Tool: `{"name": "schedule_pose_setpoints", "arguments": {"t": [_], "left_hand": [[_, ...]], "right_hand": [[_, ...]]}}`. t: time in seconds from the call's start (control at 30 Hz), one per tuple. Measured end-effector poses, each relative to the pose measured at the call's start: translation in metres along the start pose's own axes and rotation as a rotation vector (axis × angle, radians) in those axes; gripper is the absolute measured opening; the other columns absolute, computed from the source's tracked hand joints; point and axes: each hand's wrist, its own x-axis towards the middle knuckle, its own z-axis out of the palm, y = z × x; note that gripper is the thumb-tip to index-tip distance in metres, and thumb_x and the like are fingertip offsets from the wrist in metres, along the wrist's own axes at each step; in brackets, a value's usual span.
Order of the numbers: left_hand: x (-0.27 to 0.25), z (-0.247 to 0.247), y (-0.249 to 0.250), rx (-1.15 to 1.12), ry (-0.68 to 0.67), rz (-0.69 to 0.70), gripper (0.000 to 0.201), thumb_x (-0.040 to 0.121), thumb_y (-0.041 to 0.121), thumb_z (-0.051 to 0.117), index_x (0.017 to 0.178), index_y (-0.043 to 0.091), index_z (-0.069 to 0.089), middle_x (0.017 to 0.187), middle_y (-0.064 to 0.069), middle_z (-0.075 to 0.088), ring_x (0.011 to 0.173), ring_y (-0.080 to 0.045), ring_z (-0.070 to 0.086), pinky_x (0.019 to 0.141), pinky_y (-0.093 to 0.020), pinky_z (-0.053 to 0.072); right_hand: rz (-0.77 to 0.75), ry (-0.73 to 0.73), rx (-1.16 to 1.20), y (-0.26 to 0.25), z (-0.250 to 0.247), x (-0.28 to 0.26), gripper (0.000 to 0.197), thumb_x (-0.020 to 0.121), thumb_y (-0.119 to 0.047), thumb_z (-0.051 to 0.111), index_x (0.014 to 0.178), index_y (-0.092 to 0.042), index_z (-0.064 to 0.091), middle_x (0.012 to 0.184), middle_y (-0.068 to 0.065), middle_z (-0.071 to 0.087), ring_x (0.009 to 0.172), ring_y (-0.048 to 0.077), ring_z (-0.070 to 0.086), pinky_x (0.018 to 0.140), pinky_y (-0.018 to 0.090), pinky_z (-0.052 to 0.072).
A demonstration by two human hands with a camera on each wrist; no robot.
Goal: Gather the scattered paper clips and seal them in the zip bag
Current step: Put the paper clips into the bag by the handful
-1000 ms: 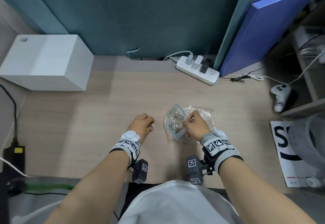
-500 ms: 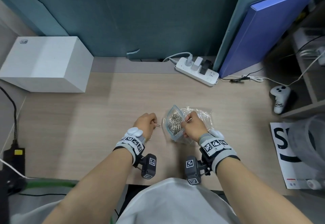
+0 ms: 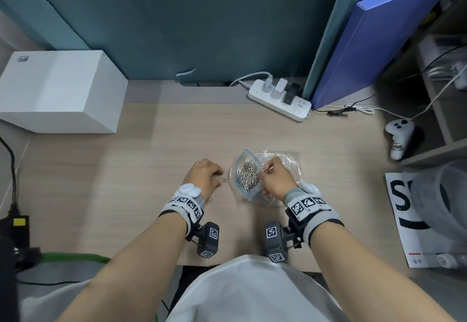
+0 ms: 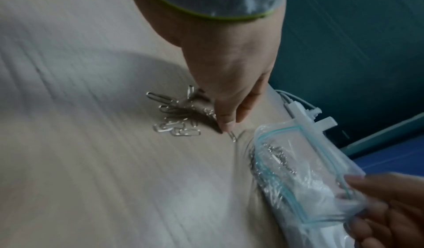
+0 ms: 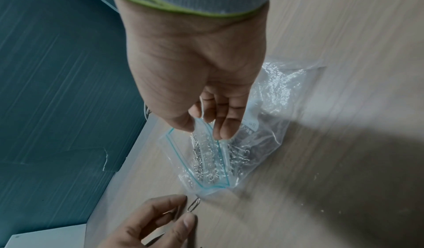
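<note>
Moved since 1 s ago: left hand [image 3: 205, 177] has slid toward 3 o'clock w/ one clip [image 3: 223, 179], closing on the bag mouth; right hand [image 3: 275, 178] and zip bag [image 3: 249, 173] about where they were.
Near, loose clips: small heap of paper clips [image 4: 175, 121] on the bench [image 3: 126, 182], just under/behind the left wrist at approx 7 o'clock from the left hand. Roughly ten or so, count unsure, blurry.
Left hand: fingers curled, thumb + fingertip [image 5: 189, 222] pinching one clip [image 5: 194, 204]; clip tip sits just short of the bag's blue zip edge, not inside yet.
Right hand: fingers [image 5: 226, 123] and thumb clamped on the upper lip of the bag, holding the mouth spread open toward 9 o'clock.
Zip bag: lies on bench at 3 o'clock of the left hand, mouth gaping, a big mass of clips [image 3: 247, 173] already inside. Second crumpled clear plastic [image 3: 288, 163] under/behind it.
Far: power strip [image 3: 280, 100] at 12–1 o'clock, white box [image 3: 60, 91] at 10 o'clock, blue board [image 3: 379, 41] at 1–2 o'clock; none in play.
Progress (my read): most clips bagged, late in the gather stage.
Left to do: drop this clip, clear the remaining heap, then press the zip shut. Seal not started.
</note>
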Motion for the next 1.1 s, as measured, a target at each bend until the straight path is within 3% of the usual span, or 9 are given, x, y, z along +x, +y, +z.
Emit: {"name": "schedule_pose_setpoints", "arguments": {"t": [0.1,0.27,0.4,0.53,0.63,0.77,0.9,0.97,1.1], "left_hand": [[0.000,0.007,0.001,0.046,0.017,0.048,0.018,0.083,0.017,0.077,0.097,0.028,0.072,0.100,0.008,0.059,0.101,-0.014,0.049,0.078,-0.025,0.035],[0.008,0.005,-0.001,0.113,0.041,0.094,0.012,0.086,0.015,0.074,0.087,0.026,0.069,0.094,0.007,0.057,0.095,-0.019,0.051,0.071,-0.029,0.037],[0.005,-0.005,-0.016,0.140,0.098,0.040,0.015,0.080,0.014,0.079,0.083,0.025,0.069,0.097,0.007,0.058,0.095,-0.021,0.052,0.078,-0.037,0.046],[-0.004,-0.009,-0.030,0.057,0.060,0.005,0.016,0.084,0.008,0.074,0.085,0.023,0.071,0.098,0.008,0.057,0.099,-0.018,0.051,0.076,-0.031,0.042],[-0.010,-0.008,-0.033,-0.001,0.034,-0.022,0.017,0.082,0.009,0.076,0.092,0.023,0.075,0.099,0.006,0.062,0.098,-0.019,0.058,0.079,-0.031,0.048],[-0.020,-0.006,-0.028,-0.071,-0.054,-0.042,0.050,0.067,0.016,0.090,0.114,0.024,0.073,0.108,0.005,0.064,0.097,-0.014,0.062,0.087,-0.029,0.052],[-0.022,-0.001,-0.021,-0.087,-0.087,-0.046,0.072,0.060,0.023,0.095,0.128,0.025,0.069,0.112,0.005,0.063,0.099,-0.015,0.063,0.089,-0.029,0.053],[-0.021,0.002,-0.015,-0.065,-0.090,-0.021,0.070,0.062,0.019,0.094,0.128,0.022,0.068,0.111,0.001,0.064,0.101,-0.018,0.063,0.089,-0.029,0.052],[-0.020,0.007,-0.010,-0.026,-0.066,0.007,0.048,0.073,0.011,0.086,0.118,0.019,0.072,0.105,0.000,0.065,0.098,-0.021,0.065,0.086,-0.032,0.052]], "right_hand": [[0.004,-0.011,-0.012,0.000,0.000,0.001,0.016,0.094,-0.015,0.060,0.093,-0.021,0.045,0.079,0.011,0.064,0.061,0.032,0.066,0.066,0.053,0.062],[0.028,-0.027,0.026,-0.001,-0.001,0.002,0.015,0.097,-0.011,0.057,0.095,-0.018,0.044,0.077,0.012,0.060,0.058,0.028,0.060,0.049,0.036,0.051],[0.019,-0.027,0.026,-0.001,-0.001,0.004,0.015,0.097,-0.011,0.056,0.094,-0.019,0.044,0.073,0.009,0.060,0.056,0.028,0.060,0.055,0.041,0.054],[0.001,-0.021,-0.006,-0.002,0.000,0.006,0.014,0.095,-0.013,0.057,0.092,-0.019,0.045,0.074,0.011,0.062,0.057,0.030,0.062,0.062,0.050,0.059],[-0.007,-0.022,-0.018,-0.004,0.001,0.006,0.014,0.094,-0.016,0.058,0.091,-0.021,0.045,0.079,0.013,0.064,0.060,0.031,0.065,0.066,0.052,0.060],[-0.018,-0.012,-0.018,-0.006,0.005,0.006,0.014,0.093,-0.018,0.059,0.091,-0.023,0.046,0.089,0.023,0.071,0.066,0.032,0.066,0.069,0.052,0.061],[-0.018,-0.030,-0.002,-0.006,0.008,0.006,0.015,0.093,-0.018,0.058,0.090,-0.024,0.045,0.082,0.015,0.065,0.063,0.031,0.064,0.071,0.055,0.061],[-0.023,-0.034,-0.006,-0.005,0.008,0.006,0.015,0.091,-0.017,0.058,0.090,-0.023,0.044,0.077,0.012,0.063,0.060,0.032,0.064,0.074,0.058,0.061],[-0.014,-0.039,-0.009,-0.006,0.007,0.003,0.015,0.093,-0.016,0.057,0.093,-0.022,0.044,0.077,0.012,0.063,0.059,0.032,0.064,0.073,0.056,0.061]]}}
